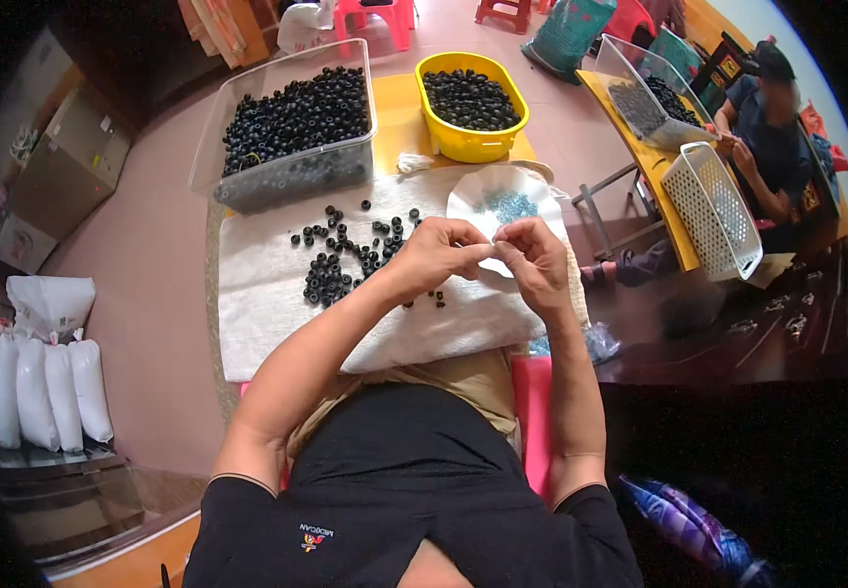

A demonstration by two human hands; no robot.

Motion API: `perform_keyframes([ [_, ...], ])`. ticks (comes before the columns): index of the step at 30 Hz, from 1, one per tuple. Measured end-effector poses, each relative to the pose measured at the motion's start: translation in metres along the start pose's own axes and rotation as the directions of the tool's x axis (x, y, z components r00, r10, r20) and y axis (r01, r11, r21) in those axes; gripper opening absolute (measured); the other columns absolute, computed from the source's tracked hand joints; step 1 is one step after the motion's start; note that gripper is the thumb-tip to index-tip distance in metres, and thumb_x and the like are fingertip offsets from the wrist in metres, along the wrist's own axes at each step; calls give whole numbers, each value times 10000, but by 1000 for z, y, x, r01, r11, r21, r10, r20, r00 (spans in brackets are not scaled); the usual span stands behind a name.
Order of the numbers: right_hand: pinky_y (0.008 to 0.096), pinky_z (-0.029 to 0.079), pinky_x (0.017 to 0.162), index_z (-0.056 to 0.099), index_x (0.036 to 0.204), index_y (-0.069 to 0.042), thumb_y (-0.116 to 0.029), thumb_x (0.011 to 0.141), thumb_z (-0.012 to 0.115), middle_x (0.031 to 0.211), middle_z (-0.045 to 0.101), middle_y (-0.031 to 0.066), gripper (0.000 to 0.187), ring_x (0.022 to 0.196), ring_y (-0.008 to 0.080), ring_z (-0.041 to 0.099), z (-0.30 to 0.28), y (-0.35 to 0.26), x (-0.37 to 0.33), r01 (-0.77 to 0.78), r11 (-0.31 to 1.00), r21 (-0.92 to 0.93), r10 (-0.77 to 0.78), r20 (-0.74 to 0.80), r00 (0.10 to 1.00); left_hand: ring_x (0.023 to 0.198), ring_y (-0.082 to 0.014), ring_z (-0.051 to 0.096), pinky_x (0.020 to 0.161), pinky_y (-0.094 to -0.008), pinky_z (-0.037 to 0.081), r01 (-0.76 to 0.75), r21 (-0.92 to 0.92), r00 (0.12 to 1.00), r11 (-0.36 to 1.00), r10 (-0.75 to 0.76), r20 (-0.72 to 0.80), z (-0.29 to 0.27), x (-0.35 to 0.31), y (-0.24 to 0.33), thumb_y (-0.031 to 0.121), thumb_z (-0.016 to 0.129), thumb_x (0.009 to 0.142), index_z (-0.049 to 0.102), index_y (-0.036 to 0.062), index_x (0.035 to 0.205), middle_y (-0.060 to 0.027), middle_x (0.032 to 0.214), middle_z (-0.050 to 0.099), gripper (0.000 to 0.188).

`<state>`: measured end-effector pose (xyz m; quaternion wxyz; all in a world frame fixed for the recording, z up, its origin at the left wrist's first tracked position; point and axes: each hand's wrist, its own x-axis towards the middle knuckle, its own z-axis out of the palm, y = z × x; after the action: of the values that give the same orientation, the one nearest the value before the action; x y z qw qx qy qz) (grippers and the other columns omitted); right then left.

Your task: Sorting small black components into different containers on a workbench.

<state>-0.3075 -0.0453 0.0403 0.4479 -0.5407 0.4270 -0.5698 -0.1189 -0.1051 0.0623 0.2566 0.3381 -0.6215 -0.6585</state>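
Note:
My left hand (pixel 440 252) and my right hand (pixel 533 263) meet above the cloth, thumbs and forefingers pinched close together. Whatever sits between the fingertips is too small to make out. Just beyond them lies a white round dish (pixel 463 196) holding a heap of small light-blue clear pieces (pixel 510 204). To the left of my left hand, many small black ring-shaped parts (pixel 331 274) are scattered over the white cloth (pixel 267 323). A few more black parts (pixel 438 298) lie below my wrists.
A clear plastic bin (pixel 291 181) of black parts and a yellow tub (pixel 480 147) of similar parts stand at the table's far side. On the right, a person (pixel 772 137) works at another table with a white perforated basket (pixel 713 211). White sacks (pixel 37 392) stand on the left.

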Motion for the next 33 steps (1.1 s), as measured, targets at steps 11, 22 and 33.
perform_keyframes([
  [11,221,512,735,660,1077,36,-62,916,680,889,675,41,190,812,90,628,-2,-3,0,-69,998,3,69,-53,996,720,-97,635,676,-257,564,8,-27,999,1000,-7,32,2,5,0,206,702,921,694,2,982,-36,821,673,212],
  [22,259,548,745,671,1084,39,-126,961,638,898,689,63,208,821,110,650,-7,-1,1,-200,980,-14,200,52,978,689,-73,607,639,-237,525,-107,145,994,984,108,0,3,9,-5,179,690,921,695,1,951,-18,776,670,181],
  [33,225,521,760,635,1074,55,-73,953,643,899,660,42,176,842,116,653,1,-4,-1,38,965,-258,-106,-256,961,691,-148,651,654,-309,524,-69,424,983,903,136,-127,7,13,9,190,696,869,716,-21,908,-95,755,694,216],
])
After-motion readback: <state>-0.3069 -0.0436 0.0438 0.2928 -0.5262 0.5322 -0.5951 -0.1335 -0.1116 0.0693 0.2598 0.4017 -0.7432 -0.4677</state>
